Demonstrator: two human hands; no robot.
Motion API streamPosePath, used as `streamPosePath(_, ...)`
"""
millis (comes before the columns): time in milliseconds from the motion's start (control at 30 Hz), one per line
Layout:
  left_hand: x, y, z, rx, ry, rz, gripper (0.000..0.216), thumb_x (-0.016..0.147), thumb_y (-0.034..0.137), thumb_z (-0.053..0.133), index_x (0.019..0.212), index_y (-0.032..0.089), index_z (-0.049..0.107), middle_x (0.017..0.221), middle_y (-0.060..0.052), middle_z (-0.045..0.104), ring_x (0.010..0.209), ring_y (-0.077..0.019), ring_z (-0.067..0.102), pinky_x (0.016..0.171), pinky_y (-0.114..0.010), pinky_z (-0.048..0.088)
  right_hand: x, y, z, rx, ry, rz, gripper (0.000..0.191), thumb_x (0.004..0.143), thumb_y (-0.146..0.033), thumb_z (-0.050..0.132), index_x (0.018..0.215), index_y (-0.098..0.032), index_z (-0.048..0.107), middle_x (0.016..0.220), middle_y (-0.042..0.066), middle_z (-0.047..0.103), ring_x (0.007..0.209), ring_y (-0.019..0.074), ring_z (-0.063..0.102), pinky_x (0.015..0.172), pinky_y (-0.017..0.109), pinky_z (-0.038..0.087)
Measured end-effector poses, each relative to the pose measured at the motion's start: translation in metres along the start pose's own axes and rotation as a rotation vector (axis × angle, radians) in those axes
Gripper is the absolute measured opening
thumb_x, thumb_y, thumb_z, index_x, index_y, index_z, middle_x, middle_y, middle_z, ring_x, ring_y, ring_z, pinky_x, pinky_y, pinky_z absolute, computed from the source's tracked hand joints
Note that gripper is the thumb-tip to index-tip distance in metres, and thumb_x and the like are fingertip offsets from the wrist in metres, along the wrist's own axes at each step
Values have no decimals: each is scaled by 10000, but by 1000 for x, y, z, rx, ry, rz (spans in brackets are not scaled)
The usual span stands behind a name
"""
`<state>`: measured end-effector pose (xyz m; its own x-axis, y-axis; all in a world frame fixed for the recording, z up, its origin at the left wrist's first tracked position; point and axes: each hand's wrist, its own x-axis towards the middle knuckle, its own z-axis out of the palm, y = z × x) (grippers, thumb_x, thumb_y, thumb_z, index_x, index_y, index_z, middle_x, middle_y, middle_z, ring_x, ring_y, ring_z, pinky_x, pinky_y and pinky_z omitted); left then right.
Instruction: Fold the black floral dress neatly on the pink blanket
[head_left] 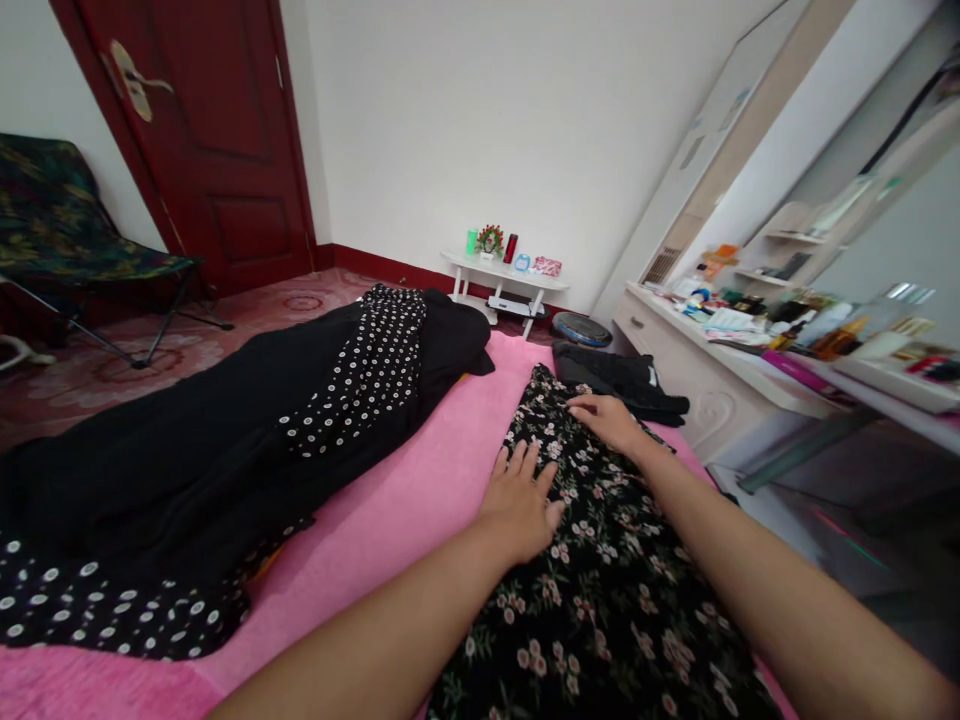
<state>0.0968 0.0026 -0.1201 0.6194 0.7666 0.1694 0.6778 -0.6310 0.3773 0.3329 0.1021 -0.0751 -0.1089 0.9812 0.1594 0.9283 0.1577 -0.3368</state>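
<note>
A black floral garment lies lengthwise on a pink blanket. My left hand rests flat on its left edge, fingers spread and open. Farther up, near the garment's top end, my right hand lies palm down with its fingers stretched out. Neither hand grips anything.
A black dress with a polka-dot panel lies spread on the left of the blanket. A folded black garment sits beyond my right hand. A cluttered dressing table stands to the right, a small white shelf by the wall, a folding chair and a red door at left.
</note>
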Motion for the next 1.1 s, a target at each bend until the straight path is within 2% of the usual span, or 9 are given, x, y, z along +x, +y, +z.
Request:
streamPosePath(167,-1,1,4,39,14,-7,615,913,550,219,1423,227,338,1548,-81,158,1426,-277,92,1157,-485,88,-88,33,-39,61,-47,156,304,779,-419,552,907,-193,711,907,53,713,803,222,649,795,340,491)
streamPosePath(333,0,2,5,49,14,-16,601,909,545,242,1414,237,351,1545,-70,177,1424,-273,105,1155,-480,87,-157,44,-46,115,-203,177,538,588,-405,753,1070,-187,659,1039,72,668,966,258,610,889,383,469)
streamPosePath(500,0,0,7,55,39,0,598,913,542,239,1420,240,338,1545,-70,177,1421,-274,120,1152,-474,102,-170,31,-41,-66,-63,2,118,696,-222,598,779,-194,678,1078,63,634,1015,223,585,940,345,431)
streamPosePath(667,0,-1,8,66,46,3,605,913,555,222,1419,244,338,1540,-66,195,1420,-269,129,1153,-469,103,-172,-21,-55,-209,354,108,155,792,-245,516,895,-213,628,914,35,671,807,195,623,769,317,483)
streamPosePath(733,0,-1,8,63,51,7,607,912,556,231,1418,238,339,1537,-72,206,1419,-267,133,1153,-467,110,-183,-55,-57,-250,367,-98,168,836,-223,484,942,-219,615,989,47,662,873,187,619,792,310,476)
streamPosePath(800,0,-1,8,62,60,8,606,911,551,241,1419,234,335,1537,-75,205,1420,-264,130,1154,-463,113,-195,-84,-54,-276,187,-418,218,858,-181,466,1003,-236,619,1057,47,655,928,173,615,821,303,470)
streamPosePath(867,0,-1,8,61,64,6,604,911,550,247,1420,236,332,1539,-71,198,1421,-262,127,1155,-461,112,-201,-96,-49,-284,100,-576,263,860,-159,471,1057,-255,617,1090,43,652,952,169,614,830,305,470)
streamPosePath(1000,0,-2,7,49,51,7,604,910,556,244,1415,240,343,1535,-65,212,1420,-264,134,1155,-463,115,-186,-63,-42,-156,316,-213,220,861,-221,470,1023,-231,619,1090,57,643,975,190,605,855,332,473)
streamPosePath(1100,0,-2,5,47,45,5,606,910,560,235,1414,241,346,1539,-60,203,1421,-261,128,1157,-455,111,-169,-23,-35,58,309,128,252,835,-383,507,948,-199,637,973,60,670,824,197,631,769,332,502)
